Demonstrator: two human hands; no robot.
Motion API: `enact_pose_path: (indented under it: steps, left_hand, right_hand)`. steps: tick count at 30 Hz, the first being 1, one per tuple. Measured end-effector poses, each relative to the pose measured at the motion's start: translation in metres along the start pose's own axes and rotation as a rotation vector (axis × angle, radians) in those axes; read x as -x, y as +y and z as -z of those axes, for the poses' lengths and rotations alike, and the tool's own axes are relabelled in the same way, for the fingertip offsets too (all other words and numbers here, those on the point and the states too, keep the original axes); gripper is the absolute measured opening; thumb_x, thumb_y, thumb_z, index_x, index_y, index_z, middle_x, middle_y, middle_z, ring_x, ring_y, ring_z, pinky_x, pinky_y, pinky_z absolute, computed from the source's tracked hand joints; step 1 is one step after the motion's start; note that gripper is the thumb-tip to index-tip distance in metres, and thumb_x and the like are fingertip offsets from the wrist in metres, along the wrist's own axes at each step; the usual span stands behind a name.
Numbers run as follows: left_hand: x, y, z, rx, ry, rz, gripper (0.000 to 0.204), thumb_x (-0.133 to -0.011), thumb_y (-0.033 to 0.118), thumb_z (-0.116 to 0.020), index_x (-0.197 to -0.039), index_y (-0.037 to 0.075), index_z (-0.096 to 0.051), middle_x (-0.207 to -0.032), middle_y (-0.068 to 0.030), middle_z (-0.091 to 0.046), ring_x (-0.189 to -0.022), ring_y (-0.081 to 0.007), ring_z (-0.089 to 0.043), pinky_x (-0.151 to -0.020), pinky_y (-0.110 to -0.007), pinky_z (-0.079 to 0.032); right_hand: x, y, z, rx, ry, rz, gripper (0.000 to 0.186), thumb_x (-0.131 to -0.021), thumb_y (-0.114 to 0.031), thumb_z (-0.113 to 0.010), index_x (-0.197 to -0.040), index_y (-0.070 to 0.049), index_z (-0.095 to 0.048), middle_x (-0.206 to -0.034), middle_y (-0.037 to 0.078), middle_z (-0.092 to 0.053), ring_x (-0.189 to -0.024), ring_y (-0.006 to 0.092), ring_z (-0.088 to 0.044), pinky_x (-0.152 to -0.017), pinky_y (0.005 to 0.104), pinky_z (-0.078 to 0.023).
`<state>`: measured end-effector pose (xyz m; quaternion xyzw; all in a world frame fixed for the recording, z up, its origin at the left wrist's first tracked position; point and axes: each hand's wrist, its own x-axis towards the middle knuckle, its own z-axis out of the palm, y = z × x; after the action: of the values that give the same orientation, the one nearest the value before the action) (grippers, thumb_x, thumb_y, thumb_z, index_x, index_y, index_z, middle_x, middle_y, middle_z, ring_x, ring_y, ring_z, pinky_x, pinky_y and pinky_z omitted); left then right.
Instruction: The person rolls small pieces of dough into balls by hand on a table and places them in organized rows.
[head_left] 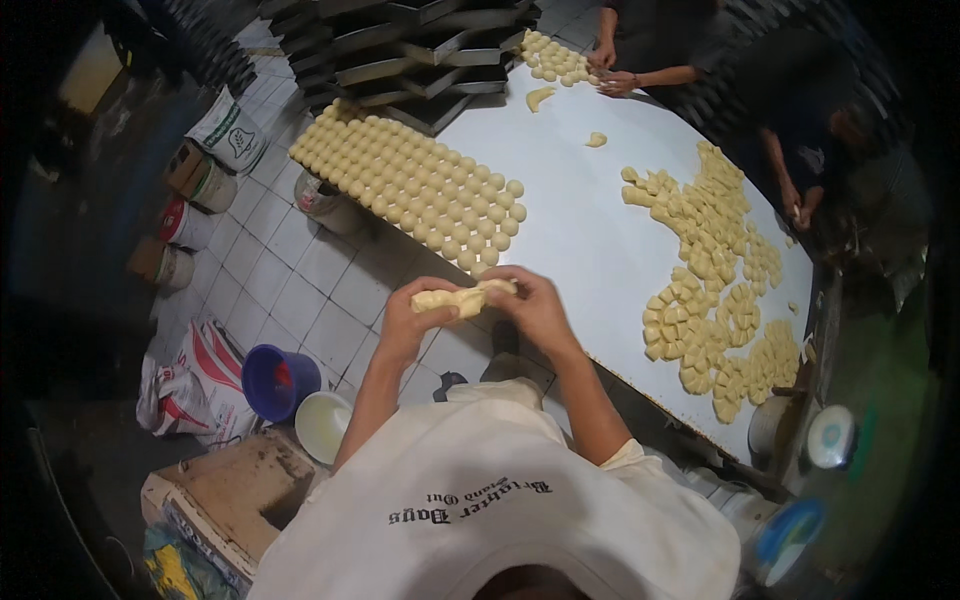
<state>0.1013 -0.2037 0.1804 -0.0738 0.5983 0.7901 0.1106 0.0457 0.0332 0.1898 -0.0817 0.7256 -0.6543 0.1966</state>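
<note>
Held in front of my body, just off the table's edge, a lumpy pale yellow dough strip (452, 303) spans between my hands. My left hand (410, 322) is closed on its left part. My right hand (530, 310) grips its right end, fingers curled over it. Just beyond them, rows of round dough balls (420, 195) cover the left side of the white table (560, 240). To the right, many cut dough pieces (700, 290) lie in irregular heaps, with small loose scraps (540, 98) farther back.
Two co-workers work at the far right edge, one's hands (615, 78) by more dough balls, another's (795, 205) lower down. Stacked dark metal trays (400, 55) stand at the back. On the tiled floor at left are sacks (225, 130), buckets (280, 385) and a worn carton (215, 480).
</note>
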Motion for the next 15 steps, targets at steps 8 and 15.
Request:
enact_pose_path:
  steps: [8, 15]
  left_hand:
    - [0.052, -0.037, 0.085, 0.084, 0.570, 0.064, 0.036, -0.084, 0.002, -0.078, -0.119, -0.001, -0.069, -0.111, -0.0116, -0.070, -0.097, -0.0225, -0.072, -0.089, -0.036, -0.064]
    - [0.096, -0.053, 0.085, -0.006, 0.820, 0.359, 0.024, -0.089, 0.002, -0.076, -0.112, 0.001, -0.068, -0.107, -0.0108, -0.069, -0.096, -0.0243, -0.073, -0.086, -0.040, -0.065]
  right_hand:
    - [0.009, 0.189, 0.125, 0.692, 0.535, 0.064, 0.044, -0.093, -0.023, -0.082, -0.130, -0.004, -0.069, -0.122, 0.014, -0.070, -0.109, 0.0342, -0.069, -0.094, 0.0442, -0.057]
    - [-0.122, 0.240, 0.130, 0.875, 0.714, 0.216, 0.020, -0.094, -0.026, -0.077, -0.093, -0.009, -0.067, -0.099, 0.011, -0.065, -0.100, 0.0355, -0.061, -0.089, 0.0501, -0.045]
